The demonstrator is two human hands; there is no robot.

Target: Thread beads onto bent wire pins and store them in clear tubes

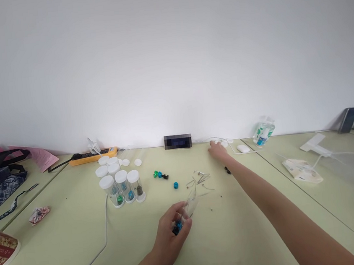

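My left hand (171, 234) is closed around a clear plastic tube (190, 205), which tilts up to the right. Small blue and black pieces (177, 227) show in the tube's lower end. Far forward, close to the wall, my right hand (218, 150) bends its fingers down at some white round lids (224, 143); whatever lies between the fingertips is hidden. Thin metal pins (202, 177) are scattered beyond the left hand. Near them sit a blue bead-like piece (176, 185) and a short row of green, blue and black pieces (160, 174).
Several capped clear tubes (134, 185) stand left of centre, with white discs (138, 162) behind. A yellow power strip (94, 156), a dark display (178, 141), a white mouse (243, 148) and a clear bottle (264, 131) line the wall. A white cable (106, 224) crosses the left.
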